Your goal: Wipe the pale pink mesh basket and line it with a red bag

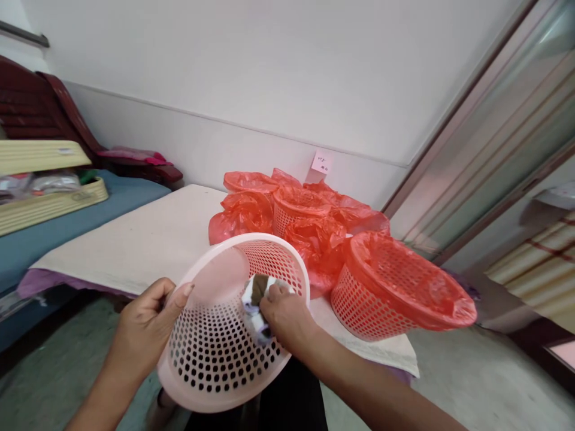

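A pale pink perforated plastic basket (211,347) is tilted toward me above my lap, its mouth facing me. My left hand (150,323) grips its left rim, thumb on the inner side and fingers curled around the outside. Inside the basket, my right hand (285,314) is closed on a bunched cloth (258,290) with white, brown and greyish patches. The cloth lies against the basket's inner wall. Part of the cloth is hidden under my right fingers.
On the cream-covered table (166,227) stand several baskets lined with red plastic bags, the nearest red-lined basket (377,299) at the right edge. A small paper note (321,161) is on the white wall behind. A yellow box (54,197) lies at left on a blue surface.
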`<state>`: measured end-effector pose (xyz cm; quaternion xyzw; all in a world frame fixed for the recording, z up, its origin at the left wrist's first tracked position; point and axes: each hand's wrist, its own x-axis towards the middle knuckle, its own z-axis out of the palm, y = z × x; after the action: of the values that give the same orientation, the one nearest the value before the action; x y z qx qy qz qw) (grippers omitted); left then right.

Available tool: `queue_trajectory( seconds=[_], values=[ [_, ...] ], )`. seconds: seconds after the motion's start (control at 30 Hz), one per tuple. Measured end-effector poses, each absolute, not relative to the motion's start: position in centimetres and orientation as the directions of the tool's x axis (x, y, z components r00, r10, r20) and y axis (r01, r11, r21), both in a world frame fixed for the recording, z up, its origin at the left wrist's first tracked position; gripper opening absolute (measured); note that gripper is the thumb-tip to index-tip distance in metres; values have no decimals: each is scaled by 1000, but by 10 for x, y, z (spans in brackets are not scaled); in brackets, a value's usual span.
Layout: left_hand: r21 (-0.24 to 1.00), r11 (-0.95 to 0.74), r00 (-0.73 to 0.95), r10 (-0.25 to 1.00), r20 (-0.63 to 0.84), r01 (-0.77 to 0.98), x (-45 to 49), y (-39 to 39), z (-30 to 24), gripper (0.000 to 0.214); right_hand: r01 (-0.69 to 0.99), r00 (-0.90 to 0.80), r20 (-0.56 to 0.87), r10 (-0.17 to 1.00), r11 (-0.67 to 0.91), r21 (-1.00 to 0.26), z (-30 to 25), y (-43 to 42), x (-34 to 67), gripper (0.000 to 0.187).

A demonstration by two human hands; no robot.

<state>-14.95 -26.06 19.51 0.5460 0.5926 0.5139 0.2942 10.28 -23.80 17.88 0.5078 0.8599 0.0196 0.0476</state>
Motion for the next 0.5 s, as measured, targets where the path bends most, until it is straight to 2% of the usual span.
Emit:
queue_trajectory(
  seconds=[0.1,0.2,0.3,0.4,0.5],
  values=[
    [930,-117,-221,954,203,350,-145,-263,196,51,881,-474,-88,876,471,-51,163,-240,100,21],
    [921,-118,-227,950,213,373,-135,-268,196,50,913,-356,12,934,351,-207,150,-228,101,23],
    [922,-118,-224,951,212,368,-126,-272,194,48,864,-193,117,974,225,-451,146,-206,107,27],
    [925,-112,-230,951,206,363,-122,-274,194,48,675,-15,127,992,104,-730,144,-194,111,27],
    [931,-116,-243,948,208,346,-120,-273,195,48,360,110,35,993,-7,-933,133,-198,103,30]
  ],
)
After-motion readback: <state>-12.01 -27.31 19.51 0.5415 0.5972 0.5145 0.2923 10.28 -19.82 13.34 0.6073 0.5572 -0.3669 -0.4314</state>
